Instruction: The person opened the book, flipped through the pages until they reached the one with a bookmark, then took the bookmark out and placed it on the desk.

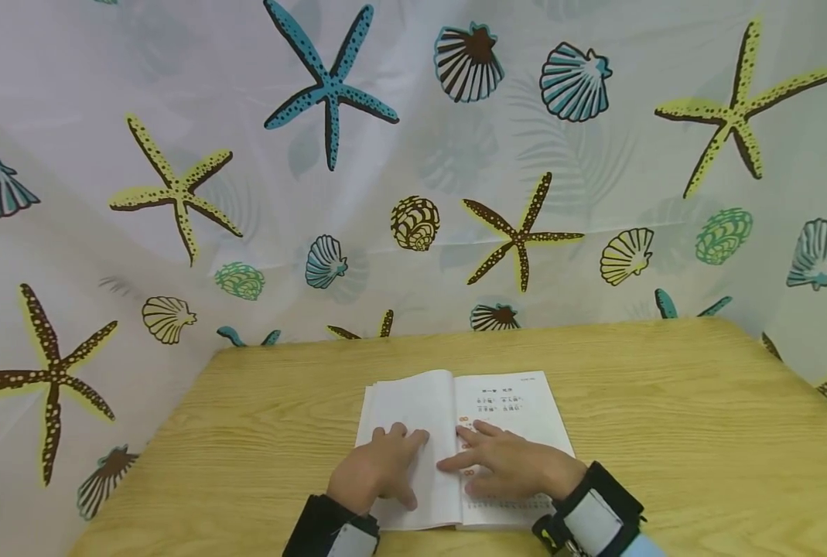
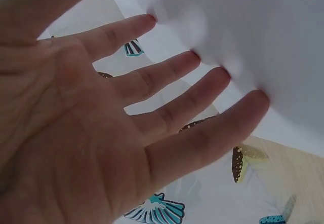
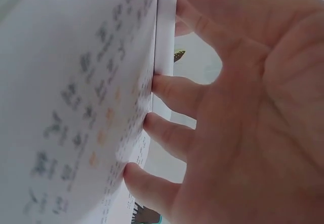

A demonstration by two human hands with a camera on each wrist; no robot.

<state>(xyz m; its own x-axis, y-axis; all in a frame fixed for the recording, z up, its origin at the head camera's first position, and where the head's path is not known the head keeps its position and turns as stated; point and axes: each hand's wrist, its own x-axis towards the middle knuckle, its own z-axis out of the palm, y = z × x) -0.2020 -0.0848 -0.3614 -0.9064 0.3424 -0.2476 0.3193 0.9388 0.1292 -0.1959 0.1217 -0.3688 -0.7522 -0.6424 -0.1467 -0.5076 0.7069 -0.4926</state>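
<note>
An open book (image 1: 423,398) lies on the wooden table, its left page blank and its right page (image 1: 524,394) printed with dark characters and a few orange marks. My left hand (image 1: 380,468) rests on the blank page with fingers spread. In the left wrist view its fingertips (image 2: 260,100) touch the white paper (image 2: 283,41). On the printed page lies my right hand (image 1: 507,464), fingers extended toward the spine. The right wrist view shows its fingertips (image 3: 132,171) against the printed paper (image 3: 76,117). Part of the lower text is hidden under this hand.
The wooden table (image 1: 678,402) extends on both sides of the book. Behind it hangs a white cloth (image 1: 399,162) patterned with starfish and shells. A black band with a pale panel sits on each wrist, the right band (image 1: 594,514) near the table's front.
</note>
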